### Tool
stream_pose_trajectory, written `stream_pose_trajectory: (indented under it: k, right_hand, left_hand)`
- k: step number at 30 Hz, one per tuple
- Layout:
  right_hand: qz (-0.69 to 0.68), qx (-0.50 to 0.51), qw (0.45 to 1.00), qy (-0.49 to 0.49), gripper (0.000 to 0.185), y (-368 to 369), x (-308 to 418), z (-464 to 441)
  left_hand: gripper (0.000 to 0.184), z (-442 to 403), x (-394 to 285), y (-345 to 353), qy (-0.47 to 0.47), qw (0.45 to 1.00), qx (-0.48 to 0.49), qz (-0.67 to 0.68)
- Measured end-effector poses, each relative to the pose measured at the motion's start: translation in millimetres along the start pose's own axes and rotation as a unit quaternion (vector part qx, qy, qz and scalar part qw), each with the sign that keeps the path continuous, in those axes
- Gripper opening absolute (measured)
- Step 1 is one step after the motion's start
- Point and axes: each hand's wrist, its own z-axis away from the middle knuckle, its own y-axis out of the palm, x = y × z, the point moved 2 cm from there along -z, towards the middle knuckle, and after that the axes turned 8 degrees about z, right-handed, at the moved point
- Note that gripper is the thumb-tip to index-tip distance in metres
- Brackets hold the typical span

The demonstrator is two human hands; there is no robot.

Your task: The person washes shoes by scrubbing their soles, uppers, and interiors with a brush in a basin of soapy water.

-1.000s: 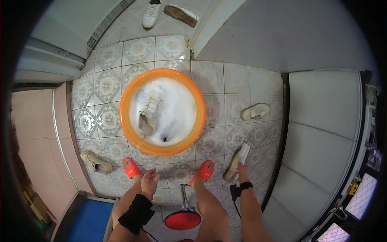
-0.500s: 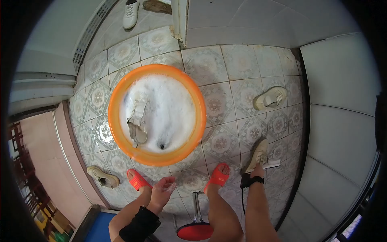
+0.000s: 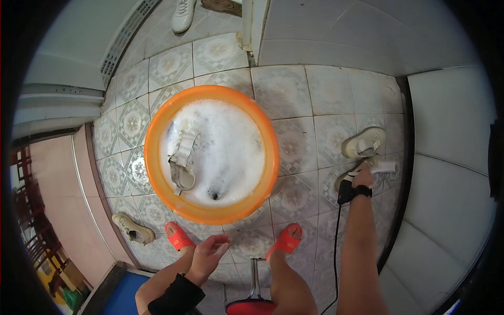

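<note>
My right hand [image 3: 362, 177] is closed around a beige lace-up shoe [image 3: 344, 176] at the right, low over the tiles. Against its far side shows a white brush [image 3: 383, 167]; how it is held is hidden. Just beyond sits another pale shoe [image 3: 364, 142]. My left hand [image 3: 208, 256] hovers empty between my knees, fingers loosely apart with some foam on them. In front of me stands an orange basin [image 3: 211, 216] of white suds. A whitish shoe [image 3: 183, 157] lies partly sunk in the foam at its left, and a small dark thing [image 3: 214, 196] pokes out near the front.
A beige shoe [image 3: 133, 229] rests at the left by the pink wall. My feet wear red slippers [image 3: 179, 237]. A red-seated stool [image 3: 250, 306] is below me. Another white shoe [image 3: 183, 16] stands beyond the doorway. A black cable [image 3: 336, 252] hangs from my right wrist.
My right hand has moved forward with the beige shoe, towards the pale shoe on the floor, and the brush has travelled along. The left hand has barely moved. The view has shifted slightly.
</note>
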Motion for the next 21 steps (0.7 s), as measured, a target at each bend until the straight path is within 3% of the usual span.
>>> stream_pose_trajectory:
  k: [2, 5, 6, 7, 9, 11, 13, 15, 16, 19, 21]
  right_hand:
    - [-0.129, -0.098, 0.987, 0.001, 0.02, 12, 15, -21]
    - [-0.124, -0.045, 0.99, 0.048, 0.019, -2, 33, -32]
    - [0.044, -0.041, 0.996, -0.06, 0.019, -6, 39, -33]
    - [0.211, -0.036, 0.963, -0.166, 0.018, -4, 43, -34]
    - [-0.018, -0.022, 0.999, -0.016, 0.016, 19, 27, -48]
    - [-0.178, -0.035, 0.979, 0.094, 0.019, 17, 20, -40]
    - [-0.19, -0.089, 0.977, 0.031, 0.025, 5, 24, -18]
    - [-0.255, -0.117, 0.95, 0.133, 0.023, -18, 31, 6]
    - [-0.35, -0.103, 0.925, 0.109, 0.028, -61, 54, 40]
    - [-0.451, -0.125, 0.883, 0.021, 0.029, -133, 92, 110]
    - [-0.336, -0.065, 0.938, -0.051, 0.029, -204, 141, 175]
  left_hand:
    - [0.023, -2, -6, -5, -0.005, 1.0, 0.002, -0.005]
    - [0.025, -2, -29, -9, -0.03, 0.999, 0.01, -0.005]
    - [0.027, -2, -34, -10, -0.049, 0.999, 0.019, 0.0]
    - [0.027, -3, -35, -11, -0.052, 0.999, 0.014, 0.002]
    - [0.023, -2, -36, -12, -0.028, 0.998, -0.014, 0.047]
    - [0.023, 0, -42, -11, -0.029, 0.999, 0.004, 0.013]
    - [0.023, 6, -44, -11, -0.03, 0.999, 0.023, -0.018]
    - [0.021, 12, -34, -10, -0.039, 0.998, 0.042, -0.034]
    - [0.021, 14, -26, -8, -0.024, 0.998, 0.048, -0.024]
    - [0.025, 25, -13, -4, 0.004, 0.996, 0.054, -0.074]
    - [0.028, 35, -4, -3, -0.002, 0.997, 0.059, -0.042]
